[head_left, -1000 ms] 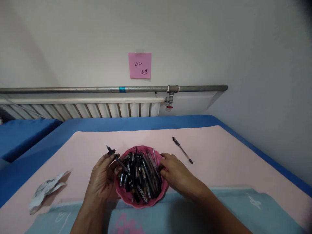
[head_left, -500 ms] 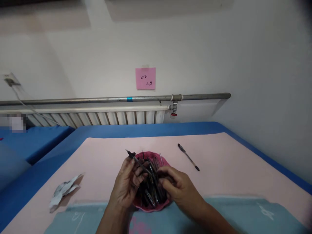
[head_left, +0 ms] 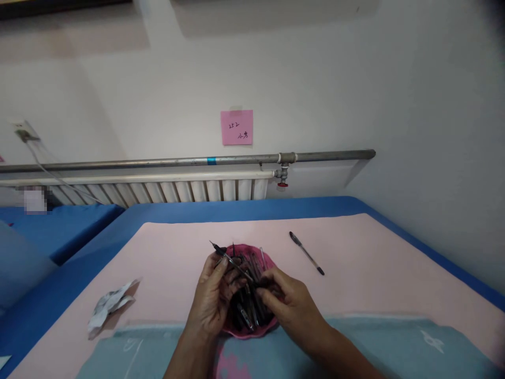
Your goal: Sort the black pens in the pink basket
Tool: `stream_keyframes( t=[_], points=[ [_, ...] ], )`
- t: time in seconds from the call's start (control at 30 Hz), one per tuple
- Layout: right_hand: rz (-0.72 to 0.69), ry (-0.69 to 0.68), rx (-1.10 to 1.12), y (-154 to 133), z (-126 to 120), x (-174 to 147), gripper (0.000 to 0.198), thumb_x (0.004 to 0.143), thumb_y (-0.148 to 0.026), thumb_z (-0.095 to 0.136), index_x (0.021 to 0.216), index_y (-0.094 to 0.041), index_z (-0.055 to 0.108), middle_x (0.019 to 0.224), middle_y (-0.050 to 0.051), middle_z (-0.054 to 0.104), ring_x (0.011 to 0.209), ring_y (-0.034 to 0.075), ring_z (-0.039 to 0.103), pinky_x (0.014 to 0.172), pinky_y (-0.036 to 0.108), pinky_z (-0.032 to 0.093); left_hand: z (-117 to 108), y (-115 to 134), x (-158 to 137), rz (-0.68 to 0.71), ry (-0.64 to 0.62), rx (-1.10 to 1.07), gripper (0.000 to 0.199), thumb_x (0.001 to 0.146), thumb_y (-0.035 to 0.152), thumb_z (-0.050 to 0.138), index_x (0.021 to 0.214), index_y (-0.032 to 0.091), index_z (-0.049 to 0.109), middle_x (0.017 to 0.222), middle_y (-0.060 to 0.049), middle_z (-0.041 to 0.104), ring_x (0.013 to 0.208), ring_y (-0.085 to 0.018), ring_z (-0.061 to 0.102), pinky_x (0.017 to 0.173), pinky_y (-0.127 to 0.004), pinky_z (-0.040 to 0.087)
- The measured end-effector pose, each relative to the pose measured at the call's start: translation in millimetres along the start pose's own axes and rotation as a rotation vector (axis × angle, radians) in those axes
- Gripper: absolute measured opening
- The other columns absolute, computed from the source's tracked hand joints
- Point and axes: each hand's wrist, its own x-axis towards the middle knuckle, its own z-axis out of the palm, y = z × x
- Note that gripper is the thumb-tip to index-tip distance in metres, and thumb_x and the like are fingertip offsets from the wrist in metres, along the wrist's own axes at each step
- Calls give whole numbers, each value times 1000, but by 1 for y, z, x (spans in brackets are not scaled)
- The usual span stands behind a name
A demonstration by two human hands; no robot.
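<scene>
A pen [head_left: 238, 266] slants over a pink basket [head_left: 241, 335], its bare tip pointing up and to the left. My left hand [head_left: 213, 295] is closed round the tip half, thumb on the barrel. At the lower right end of the same pen, my right hand [head_left: 286, 300] is closed in a pinch; its fingertips partly hide that end. Dark smudges mark the fingers of both hands. Below them, many black and clear pen parts [head_left: 246, 316] fill the basket. A capped black pen [head_left: 306, 253] lies apart on the pink sheet, to the right.
Crumpled white paper [head_left: 110, 306] lies left on the pink sheet [head_left: 177, 252], which covers a blue table [head_left: 244, 206]. A teal cloth [head_left: 379, 342] spans the front edge. Behind stand a radiator [head_left: 197, 189], a metal pipe [head_left: 165, 163] and a wall with a pink note [head_left: 237, 128].
The whole view has shifted slightly. Both hands stay over the basket with the pen between them; the right fingertips sit a little closer round its lower end.
</scene>
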Motion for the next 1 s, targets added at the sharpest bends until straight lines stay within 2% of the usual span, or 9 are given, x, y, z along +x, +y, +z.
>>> stream_keyframes(
  t=[0.17, 0.3, 0.37, 0.5, 0.57, 0.7, 0.77, 0.9, 1.0],
  points=[
    [-200, 50, -183, 8, 1, -2, 8, 84, -16, 47, 83, -20, 53, 76, 0, 59, 70, 13, 56, 65, 25, 43, 0, -4, 0, -4, 21, -11, 27, 71, 22, 71, 89, 20, 52, 83, -3, 67, 81, -19, 67, 60, -25, 54],
    [-329, 35, -256, 12, 1, -4, 14, 88, -15, 40, 88, -20, 53, 83, 2, 59, 77, 14, 56, 69, 26, 43, 0, -9, -1, 6, 33, -26, 29, 69, 24, 73, 88, 20, 52, 83, -2, 66, 80, -19, 67, 61, -26, 54],
    [-287, 31, -230, 10, 0, -4, 13, 89, -16, 40, 89, -21, 53, 83, 2, 60, 77, 15, 57, 68, 26, 44, 0, -11, 0, 7, 33, -26, 31, 68, 24, 74, 88, 19, 51, 82, -2, 66, 77, -18, 67, 61, -26, 54],
    [-68, 3, -49, 3, 0, -2, 11, 89, -21, 39, 92, -21, 50, 72, -1, 61, 63, 13, 58, 57, 24, 44, 0, -11, 1, 14, 18, -23, 32, 67, 23, 74, 89, 19, 51, 83, -2, 66, 79, -18, 67, 61, -26, 54],
    [-12, -6, 7, 0, 0, -2, 13, 89, -23, 40, 97, -21, 49, 71, -1, 61, 60, 13, 58, 55, 24, 45, 0, -10, 1, 11, 15, -22, 31, 67, 22, 74, 88, 19, 51, 84, -3, 66, 81, -19, 67, 62, -26, 54],
    [-112, 34, -143, 1, -1, -1, 18, 80, -18, 51, 98, -21, 52, 87, 2, 62, 77, 16, 59, 69, 28, 47, -1, -9, 2, 1, 20, -5, 29, 68, 22, 72, 87, 19, 51, 82, -3, 67, 82, -20, 67, 63, -27, 53],
    [-177, 34, -195, 3, -1, -2, 18, 82, -15, 48, 98, -22, 53, 89, 2, 61, 81, 17, 59, 73, 29, 46, -2, -9, 2, 1, 20, 3, 29, 69, 22, 72, 87, 19, 51, 81, -3, 67, 82, -21, 67, 64, -27, 53],
    [-194, -13, -206, 7, -1, -3, 18, 89, -17, 39, 101, -22, 51, 88, 2, 62, 80, 16, 60, 72, 28, 46, -1, -10, 2, 5, 22, 9, 29, 69, 23, 72, 88, 20, 51, 82, -3, 68, 81, -20, 67, 64, -28, 53],
    [-259, -5, -252, 8, 0, -3, 20, 87, -16, 43, 105, -22, 50, 94, 4, 60, 87, 17, 58, 78, 29, 46, -1, -11, 2, 7, 25, 15, 29, 70, 23, 71, 90, 20, 50, 82, -3, 67, 83, -21, 67, 65, -29, 53]
  ],
)
